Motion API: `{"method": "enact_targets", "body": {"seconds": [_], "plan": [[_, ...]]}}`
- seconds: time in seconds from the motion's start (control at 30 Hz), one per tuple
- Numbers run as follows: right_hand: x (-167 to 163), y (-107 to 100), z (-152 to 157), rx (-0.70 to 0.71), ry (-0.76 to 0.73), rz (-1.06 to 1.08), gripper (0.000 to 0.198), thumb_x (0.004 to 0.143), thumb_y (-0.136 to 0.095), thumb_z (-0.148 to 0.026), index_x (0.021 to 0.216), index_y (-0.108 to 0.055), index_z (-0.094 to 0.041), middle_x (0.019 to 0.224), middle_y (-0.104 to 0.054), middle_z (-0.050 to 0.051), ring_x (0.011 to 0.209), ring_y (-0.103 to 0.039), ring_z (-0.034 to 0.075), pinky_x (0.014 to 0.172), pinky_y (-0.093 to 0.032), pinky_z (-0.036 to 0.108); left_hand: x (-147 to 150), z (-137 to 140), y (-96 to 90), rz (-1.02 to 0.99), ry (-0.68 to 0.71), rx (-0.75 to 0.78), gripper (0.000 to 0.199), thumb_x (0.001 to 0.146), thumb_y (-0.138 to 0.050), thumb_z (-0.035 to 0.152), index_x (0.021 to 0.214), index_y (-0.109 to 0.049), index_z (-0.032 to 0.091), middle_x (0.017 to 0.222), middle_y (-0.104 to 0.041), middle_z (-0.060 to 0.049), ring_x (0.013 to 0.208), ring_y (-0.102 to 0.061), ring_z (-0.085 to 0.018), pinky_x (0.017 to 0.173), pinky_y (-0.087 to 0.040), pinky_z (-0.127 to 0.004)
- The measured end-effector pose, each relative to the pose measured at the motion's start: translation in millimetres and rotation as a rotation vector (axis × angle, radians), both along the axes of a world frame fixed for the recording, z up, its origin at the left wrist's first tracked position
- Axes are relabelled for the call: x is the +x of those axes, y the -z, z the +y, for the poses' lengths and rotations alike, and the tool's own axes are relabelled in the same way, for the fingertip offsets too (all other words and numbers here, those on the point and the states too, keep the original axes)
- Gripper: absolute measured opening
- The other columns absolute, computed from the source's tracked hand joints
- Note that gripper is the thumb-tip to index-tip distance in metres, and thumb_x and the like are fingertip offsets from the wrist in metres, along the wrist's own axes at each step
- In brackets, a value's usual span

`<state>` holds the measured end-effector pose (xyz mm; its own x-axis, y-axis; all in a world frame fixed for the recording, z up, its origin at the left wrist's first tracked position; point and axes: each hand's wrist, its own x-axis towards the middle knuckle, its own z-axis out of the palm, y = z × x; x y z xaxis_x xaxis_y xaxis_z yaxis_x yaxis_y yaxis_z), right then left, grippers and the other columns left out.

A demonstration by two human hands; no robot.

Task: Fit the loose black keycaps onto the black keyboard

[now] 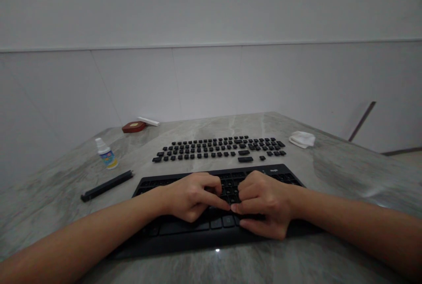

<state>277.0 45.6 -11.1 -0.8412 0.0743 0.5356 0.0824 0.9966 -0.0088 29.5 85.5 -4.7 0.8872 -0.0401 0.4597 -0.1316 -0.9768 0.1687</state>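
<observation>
A black keyboard (184, 227) lies before me, part of its key bed bare of caps, with several keycaps in place along the near rows. My left hand (194, 196) rests over its middle, the index finger stretched down and the other fingers curled. From the other side my right hand (263, 202) leans on the keyboard, index finger pointing left, thumb low and the rest folded in. Both index fingertips meet at one spot on the key bed. Whatever lies under them is too small and covered to make out.
Rows of loose black keycaps (204, 148) lie behind the keyboard. At left are a white spray bottle (107, 156) and a long dark bar-shaped piece (107, 186). Farther back are a red-brown case (133, 127) and a white strip (149, 121). A folded white cloth (301, 139) lies at right.
</observation>
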Motion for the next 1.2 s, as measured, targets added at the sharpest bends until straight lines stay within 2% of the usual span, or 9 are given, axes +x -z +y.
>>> {"method": "enact_targets", "body": {"seconds": [0.17,0.37,0.53,0.73,0.87,1.03,1.2], "plan": [[-3,-3,-6,0.122,0.037,-0.064,0.024,0.093,-0.051,-0.029,0.079,-0.066,-0.017,0.051,-0.054,0.0,0.043,-0.046,0.014,0.041,-0.03,0.032,1,-3,-2.9,0.01,0.026,0.094,0.046,0.078,-0.044,0.0,0.113,-0.069,0.015,0.087,-0.066,-0.009,0.074,-0.06,-0.019,0.069,-0.054,-0.033],[-5,-6,-7,0.105,0.04,-0.096,0.034,0.097,-0.048,-0.027,0.067,-0.061,-0.017,0.051,-0.056,0.0,0.042,-0.045,0.013,0.042,-0.03,0.033,4,-7,-7.3,0.032,0.047,0.162,0.042,0.08,-0.043,0.002,0.114,-0.066,0.013,0.079,-0.066,-0.009,0.064,-0.054,-0.02,0.063,-0.051,-0.034],[-4,-7,-9,0.13,0.068,-0.149,0.031,0.095,-0.049,-0.021,0.068,-0.062,-0.016,0.052,-0.059,0.001,0.042,-0.048,0.013,0.044,-0.03,0.033,5,-8,-8.6,0.067,0.045,0.206,0.038,0.082,-0.044,0.003,0.11,-0.068,0.011,0.075,-0.065,-0.008,0.061,-0.051,-0.021,0.059,-0.047,-0.035],[-2,-10,-11,0.091,0.105,-0.24,0.023,0.093,-0.054,-0.022,0.074,-0.064,-0.015,0.052,-0.061,0.002,0.042,-0.051,0.013,0.044,-0.028,0.031,4,-9,-11.3,0.097,0.033,0.2,0.041,0.081,-0.044,0.003,0.113,-0.069,0.01,0.077,-0.065,-0.008,0.062,-0.051,-0.021,0.061,-0.049,-0.035],[2,-10,-11,0.026,0.092,-0.23,0.025,0.095,-0.049,-0.02,0.078,-0.067,-0.013,0.052,-0.061,0.002,0.042,-0.052,0.014,0.043,-0.027,0.032,6,-10,-11.2,0.109,0.022,0.18,0.039,0.083,-0.043,0.002,0.112,-0.069,0.01,0.078,-0.066,-0.009,0.064,-0.054,-0.021,0.063,-0.051,-0.034],[4,0,0,-0.201,0.01,-0.018,0.025,0.095,-0.05,-0.021,0.081,-0.069,-0.013,0.053,-0.063,0.002,0.043,-0.053,0.012,0.045,-0.036,0.026,6,-8,-4.1,0.013,0.024,0.07,0.04,0.083,-0.04,0.001,0.112,-0.066,0.008,0.085,-0.069,-0.012,0.069,-0.059,-0.021,0.062,-0.051,-0.032],[2,7,6,-0.324,0.056,0.076,0.02,0.091,-0.058,-0.024,0.079,-0.07,-0.013,0.051,-0.061,0.0,0.043,-0.054,0.011,0.045,-0.038,0.022,4,-5,1.0,0.018,0.006,-0.001,0.042,0.08,-0.041,0.001,0.113,-0.065,0.01,0.088,-0.068,-0.012,0.075,-0.063,-0.02,0.066,-0.054,-0.03]]}}
